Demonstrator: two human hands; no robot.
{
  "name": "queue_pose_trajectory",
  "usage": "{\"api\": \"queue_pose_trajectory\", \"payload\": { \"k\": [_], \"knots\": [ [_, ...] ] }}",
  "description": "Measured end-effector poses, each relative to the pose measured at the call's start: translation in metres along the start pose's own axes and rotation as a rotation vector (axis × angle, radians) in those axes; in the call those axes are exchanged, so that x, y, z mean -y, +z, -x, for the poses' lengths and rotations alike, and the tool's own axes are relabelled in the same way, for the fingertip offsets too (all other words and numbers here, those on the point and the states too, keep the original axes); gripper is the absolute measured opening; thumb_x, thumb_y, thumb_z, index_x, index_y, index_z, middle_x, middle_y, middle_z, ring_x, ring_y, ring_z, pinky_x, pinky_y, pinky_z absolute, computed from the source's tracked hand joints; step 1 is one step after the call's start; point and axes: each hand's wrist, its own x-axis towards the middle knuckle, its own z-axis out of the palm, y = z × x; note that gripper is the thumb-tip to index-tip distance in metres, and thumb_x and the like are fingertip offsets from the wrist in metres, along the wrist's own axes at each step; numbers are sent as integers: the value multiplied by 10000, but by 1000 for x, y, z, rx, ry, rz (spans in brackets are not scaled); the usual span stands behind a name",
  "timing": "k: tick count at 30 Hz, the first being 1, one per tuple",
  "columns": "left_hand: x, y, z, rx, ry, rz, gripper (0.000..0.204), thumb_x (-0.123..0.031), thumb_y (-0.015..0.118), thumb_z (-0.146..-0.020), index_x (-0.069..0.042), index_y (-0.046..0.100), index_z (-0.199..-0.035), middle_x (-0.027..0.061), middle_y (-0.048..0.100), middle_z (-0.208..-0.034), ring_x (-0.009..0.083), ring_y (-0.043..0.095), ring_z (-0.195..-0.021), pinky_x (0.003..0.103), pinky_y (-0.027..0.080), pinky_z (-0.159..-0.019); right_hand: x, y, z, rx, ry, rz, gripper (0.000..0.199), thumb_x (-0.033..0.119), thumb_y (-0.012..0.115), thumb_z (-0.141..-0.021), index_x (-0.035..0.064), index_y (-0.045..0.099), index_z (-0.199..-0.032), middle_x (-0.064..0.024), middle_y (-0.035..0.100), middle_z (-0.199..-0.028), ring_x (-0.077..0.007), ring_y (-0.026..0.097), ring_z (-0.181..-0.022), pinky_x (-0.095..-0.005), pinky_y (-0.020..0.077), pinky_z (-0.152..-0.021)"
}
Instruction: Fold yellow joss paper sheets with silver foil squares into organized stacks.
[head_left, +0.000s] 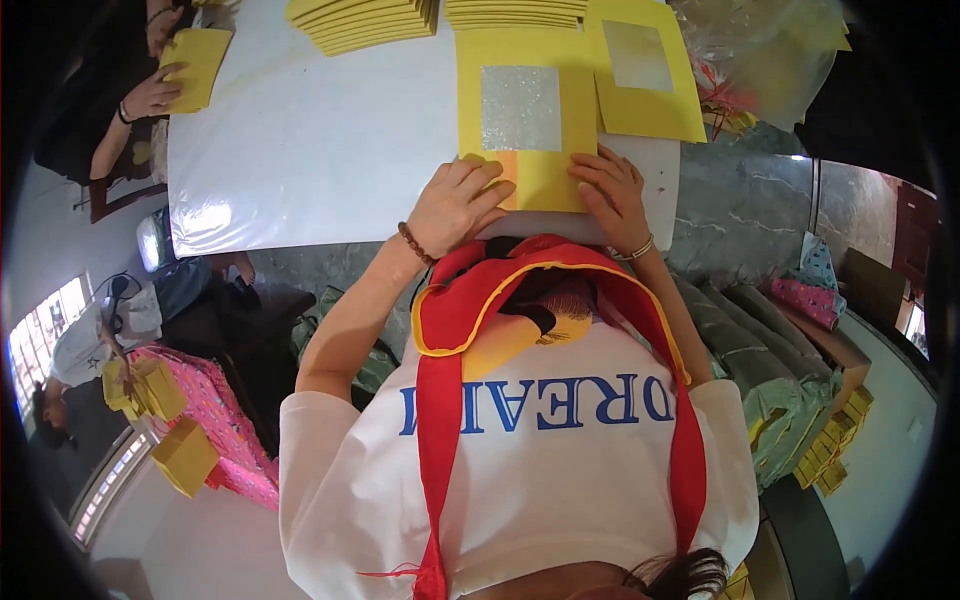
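Observation:
In front of me, at the near edge of the table, lies a yellow paper sheet (570, 100) with a silvery square (520, 108) on it. An orange strip (510, 165) shows near its lower left part. My left hand (462, 202) has curled fingers closed on the sheet's near left corner. At the near right edge, my right hand (612, 195) grips the paper, its fingers over the top and its thumb close to the near edge. Another yellow sheet with a silvery square (652, 95) lies to the right, partly beneath the first.
Fanned stacks of yellow paper (365, 22) lie at the far side of the white table (310, 150). At the far left, another person's hand (150, 95) holds yellow paper (198, 70). A clear plastic bag (760, 50) is at the right. Green wrapped bundles (760, 380) stand behind, lower right.

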Motion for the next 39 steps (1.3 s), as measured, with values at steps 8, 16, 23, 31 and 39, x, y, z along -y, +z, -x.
{"api": "queue_pose_trajectory", "payload": {
  "k": [8, 16, 23, 31, 39],
  "knots": [
    [10, -14, -17, 12, -250, 376, 139, -91, 589, -812, -30, 617, -933, 121, 608, -796, 276, 571, -739, 355, 469, -683, -3, -3, 1, -10, 20, -206, 282, 238, 580, -803, 146, 618, -1066, -2, 567, -1195, -215, 376, -1252, -412, 102, -1029],
    [21, -16, -22, 179, -538, 559, 191, -183, 551, -872, -34, 640, -953, 142, 611, -751, 267, 564, -638, 335, 453, -591, -17, 9, -4, -71, 99, -317, 323, 197, 658, -740, 157, 615, -1058, 28, 609, -1118, -195, 444, -1187, -378, 190, -1014],
    [25, -18, -25, 254, -563, 617, 189, -162, 553, -858, -30, 642, -960, 120, 602, -709, 195, 529, -572, 305, 430, -541, -20, 11, -6, -93, 90, -294, 286, 202, 629, -751, 159, 625, -1034, 28, 614, -1107, -205, 484, -1149, -397, 233, -1003],
    [29, -13, -20, 195, -498, 690, 191, -133, 523, -851, -30, 640, -960, 97, 572, -668, 174, 496, -547, 293, 414, -522, -12, 11, -8, -158, 44, -286, 264, 181, 636, -730, 105, 633, -983, -36, 642, -1032, -248, 556, -1056, -356, 383, -933],
    [22, -23, -25, 205, -488, 623, 199, -136, 510, -846, -28, 640, -953, 109, 580, -688, 197, 528, -583, 307, 432, -550, -8, 9, -10, -134, 43, -417, 288, 107, 639, -710, 75, 622, -996, -76, 637, -1025, -270, 568, -1027, -341, 423, -901]
  ]
}}
